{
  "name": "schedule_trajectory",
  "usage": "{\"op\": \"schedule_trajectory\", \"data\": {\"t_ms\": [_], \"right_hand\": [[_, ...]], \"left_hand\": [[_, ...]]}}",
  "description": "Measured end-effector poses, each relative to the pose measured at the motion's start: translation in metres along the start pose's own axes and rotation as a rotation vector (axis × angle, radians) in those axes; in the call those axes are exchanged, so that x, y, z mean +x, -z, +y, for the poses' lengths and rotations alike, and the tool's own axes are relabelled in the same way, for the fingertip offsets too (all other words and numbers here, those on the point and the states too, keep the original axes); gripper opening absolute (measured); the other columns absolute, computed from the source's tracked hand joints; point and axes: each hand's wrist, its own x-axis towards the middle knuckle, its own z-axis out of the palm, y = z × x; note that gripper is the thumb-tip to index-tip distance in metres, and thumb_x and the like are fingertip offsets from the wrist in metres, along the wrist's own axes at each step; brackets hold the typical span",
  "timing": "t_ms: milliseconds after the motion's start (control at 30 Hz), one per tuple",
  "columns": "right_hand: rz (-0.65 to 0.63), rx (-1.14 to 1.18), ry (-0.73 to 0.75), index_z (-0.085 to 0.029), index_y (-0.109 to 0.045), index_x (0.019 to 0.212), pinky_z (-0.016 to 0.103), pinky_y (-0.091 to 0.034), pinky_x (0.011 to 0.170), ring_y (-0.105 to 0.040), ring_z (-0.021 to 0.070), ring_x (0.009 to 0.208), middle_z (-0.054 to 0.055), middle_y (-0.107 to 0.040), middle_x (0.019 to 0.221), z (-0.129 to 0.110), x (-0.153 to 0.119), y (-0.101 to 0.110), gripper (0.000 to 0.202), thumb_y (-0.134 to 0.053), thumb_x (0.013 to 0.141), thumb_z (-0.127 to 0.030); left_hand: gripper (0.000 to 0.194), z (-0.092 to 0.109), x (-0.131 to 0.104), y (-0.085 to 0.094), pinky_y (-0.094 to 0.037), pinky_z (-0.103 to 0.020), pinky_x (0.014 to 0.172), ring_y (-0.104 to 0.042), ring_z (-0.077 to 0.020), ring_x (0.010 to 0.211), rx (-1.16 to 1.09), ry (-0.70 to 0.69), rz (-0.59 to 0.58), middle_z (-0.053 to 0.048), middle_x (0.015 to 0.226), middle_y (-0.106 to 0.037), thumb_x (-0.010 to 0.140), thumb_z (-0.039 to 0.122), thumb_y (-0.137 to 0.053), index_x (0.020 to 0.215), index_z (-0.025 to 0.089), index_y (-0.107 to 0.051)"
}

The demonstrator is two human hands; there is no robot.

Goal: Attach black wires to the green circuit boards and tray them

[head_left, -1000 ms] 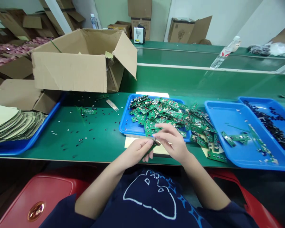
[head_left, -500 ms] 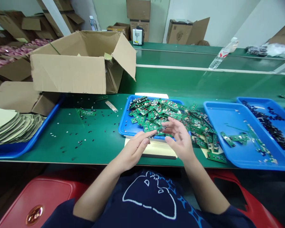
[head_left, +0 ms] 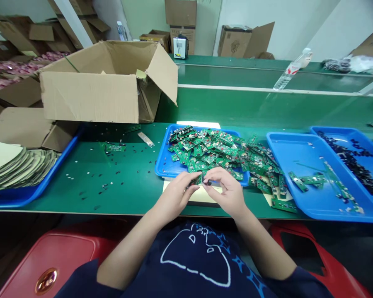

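My left hand pinches a small green circuit board between thumb and fingers, at the front edge of a blue tray. Close against the board's right end, my right hand is closed on a small black part at its fingertips. The part's exact kind is too small to make out. Behind both hands, a heap of green circuit boards fills the tray and spills over its right side. Below the hands lies a pale yellow sheet, partly covered.
To the right, a blue tray holds a few boards; another tray beside it holds black parts. A large cardboard box stands back left, above loose bits on the table. Stacked pale sheets lie far left. A bottle leans behind.
My right hand has come down and left to meet the left hand, its fingers closing on the black part. The board in my left hand has turned so its green face shows.
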Motion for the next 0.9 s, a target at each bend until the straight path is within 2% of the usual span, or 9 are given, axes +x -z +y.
{"op": "schedule_trajectory", "data": {"t_ms": [167, 300, 367, 467, 533, 600, 700, 767, 900], "right_hand": [[-0.044, -0.057, 0.185, -0.021, -0.053, 0.086, 0.032, -0.051, 0.067, -0.058, 0.0153, 0.077, 0.004, -0.057, 0.085, -0.008, -0.001, 0.005, 0.018, -0.056, 0.077, -0.006], [-0.079, -0.347, 0.380, -0.018, -0.058, 0.101, 0.035, -0.053, 0.068, -0.060, 0.0196, 0.084, 0.010, -0.059, 0.093, -0.025, -0.004, 0.021, 0.029, -0.058, 0.075, -0.006], [-0.020, -0.451, 0.442, -0.017, -0.059, 0.107, 0.036, -0.053, 0.067, -0.060, 0.0217, 0.086, 0.012, -0.060, 0.097, -0.033, -0.008, 0.031, 0.036, -0.059, 0.073, -0.007], [0.134, -0.325, 0.440, -0.019, -0.061, 0.108, 0.037, -0.053, 0.062, -0.061, 0.0225, 0.083, 0.010, -0.061, 0.096, -0.034, -0.010, 0.040, 0.033, -0.057, 0.076, -0.015], [0.262, -0.147, 0.321, -0.022, -0.064, 0.101, 0.037, -0.053, 0.061, -0.062, 0.0211, 0.080, 0.008, -0.062, 0.092, -0.029, -0.005, 0.042, 0.023, -0.053, 0.081, -0.022], [0.283, 0.020, 0.068, -0.022, -0.065, 0.090, 0.034, -0.053, 0.060, -0.062, 0.0178, 0.074, 0.006, -0.063, 0.086, -0.021, 0.003, 0.040, 0.018, -0.048, 0.086, -0.026], [-0.002, 0.230, -0.344, -0.019, -0.065, 0.077, 0.028, -0.051, 0.056, -0.060, 0.0133, 0.060, 0.004, -0.064, 0.071, -0.014, 0.014, 0.034, 0.026, -0.048, 0.087, -0.035], [-0.219, 0.347, -0.486, -0.017, -0.064, 0.072, 0.026, -0.050, 0.055, -0.059, 0.0127, 0.057, 0.003, -0.063, 0.064, -0.015, 0.016, 0.028, 0.029, -0.054, 0.083, -0.042], [-0.276, 0.494, -0.572, -0.017, -0.061, 0.068, 0.025, -0.050, 0.057, -0.059, 0.0120, 0.058, 0.001, -0.063, 0.062, -0.027, 0.010, 0.015, 0.026, -0.064, 0.076, -0.041]], "left_hand": [[0.029, -0.007, 0.002, 0.005, -0.049, -0.032, 0.078, -0.059, -0.0175, 0.088, 0.059, -0.031, 0.096, -0.008, 0.096, -0.062, 0.091, 0.027, -0.043, 0.117, 0.018, -0.052], [0.027, -0.013, 0.005, 0.011, -0.051, -0.033, 0.080, -0.058, -0.0180, 0.093, 0.134, -0.120, 0.227, -0.008, 0.100, -0.061, 0.088, 0.025, -0.050, 0.114, 0.018, -0.052], [0.026, -0.015, 0.006, 0.013, -0.050, -0.036, 0.085, -0.058, -0.0186, 0.096, 0.196, -0.182, 0.341, -0.009, 0.101, -0.061, 0.086, 0.022, -0.053, 0.112, 0.018, -0.053], [0.030, -0.016, 0.006, 0.014, -0.046, -0.042, 0.095, -0.057, -0.0186, 0.103, 0.271, -0.310, 0.448, -0.008, 0.105, -0.060, 0.084, 0.017, -0.056, 0.114, 0.018, -0.052], [0.032, -0.013, 0.006, 0.015, -0.043, -0.045, 0.099, -0.056, -0.0186, 0.107, 0.312, -0.412, 0.471, -0.008, 0.109, -0.058, 0.083, 0.014, -0.057, 0.115, 0.019, -0.052], [0.033, -0.009, 0.005, 0.016, -0.042, -0.047, 0.100, -0.055, -0.0194, 0.110, 0.362, -0.512, 0.472, -0.007, 0.113, -0.056, 0.082, 0.013, -0.059, 0.113, 0.022, -0.053], [0.032, -0.003, 0.005, 0.017, -0.042, -0.048, 0.099, -0.054, -0.0200, 0.110, 0.463, -0.612, 0.469, -0.005, 0.111, -0.054, 0.079, 0.013, -0.062, 0.109, 0.023, -0.057], [0.034, -0.004, 0.005, 0.018, -0.045, -0.045, 0.097, -0.055, -0.0194, 0.107, 0.532, -0.650, 0.483, -0.004, 0.106, -0.055, 0.077, 0.011, -0.064, 0.109, 0.023, -0.058], [0.036, -0.008, 0.006, 0.019, -0.051, -0.037, 0.088, -0.057, -0.0174, 0.097, 0.598, -0.669, 0.492, -0.005, 0.098, -0.057, 0.077, 0.009, -0.064, 0.110, 0.022, -0.059]]}}
